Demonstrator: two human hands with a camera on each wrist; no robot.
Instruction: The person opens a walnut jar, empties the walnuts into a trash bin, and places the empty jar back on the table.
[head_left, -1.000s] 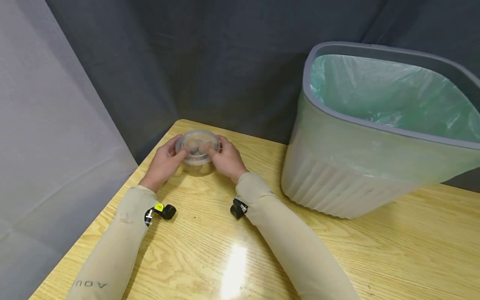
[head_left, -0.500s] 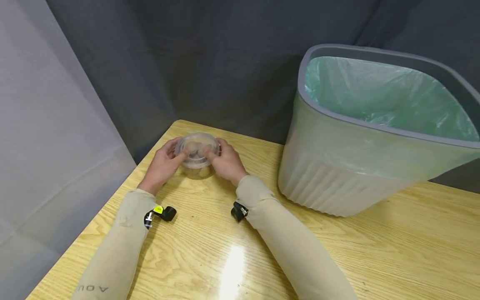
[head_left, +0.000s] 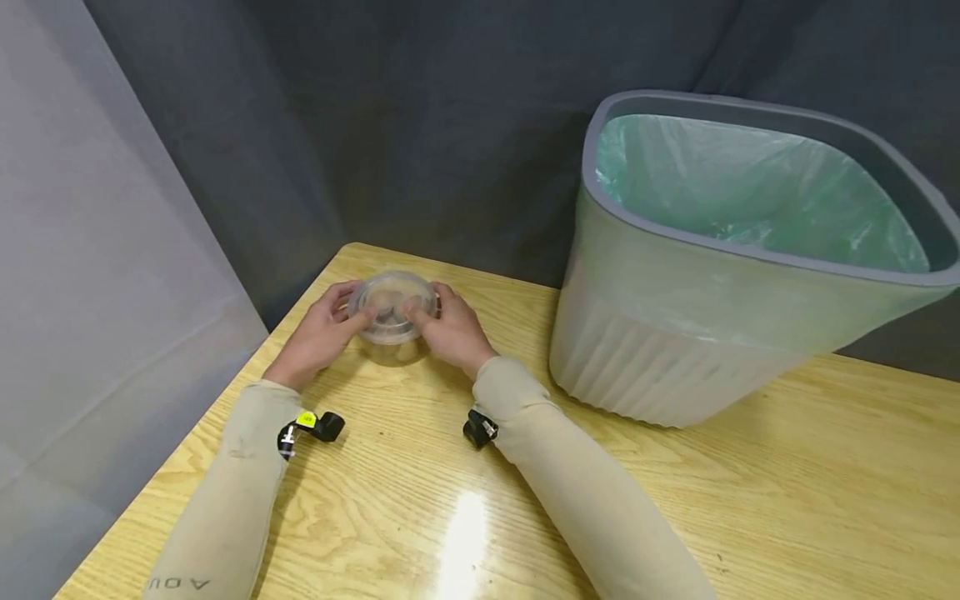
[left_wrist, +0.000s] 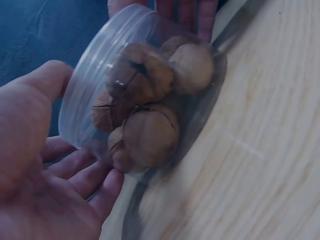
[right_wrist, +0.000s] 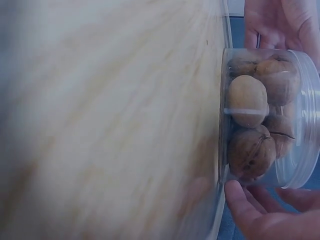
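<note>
A clear round plastic container (head_left: 392, 310) with a lid stands on the wooden table (head_left: 420, 500) near its far left corner. Several walnuts (left_wrist: 150, 135) fill it, also seen in the right wrist view as walnuts (right_wrist: 247, 100). My left hand (head_left: 330, 325) grips the container's left side, thumb over the lid edge. My right hand (head_left: 448, 327) grips its right side in the same way. In the left wrist view my left hand (left_wrist: 35, 165) curls round the container (left_wrist: 95, 75). In the right wrist view my right hand (right_wrist: 260, 215) is curled under the container (right_wrist: 302, 115).
A large grey waste bin (head_left: 675, 333) with a green liner stands on the table to the right of my hands. Dark curtains hang behind the table and a grey sheet on the left. Black wrist cameras (head_left: 324, 427) sit on both beige sleeves.
Both hands stay on the container in the same place. The head view has shifted a little, so the bin appears further left.
</note>
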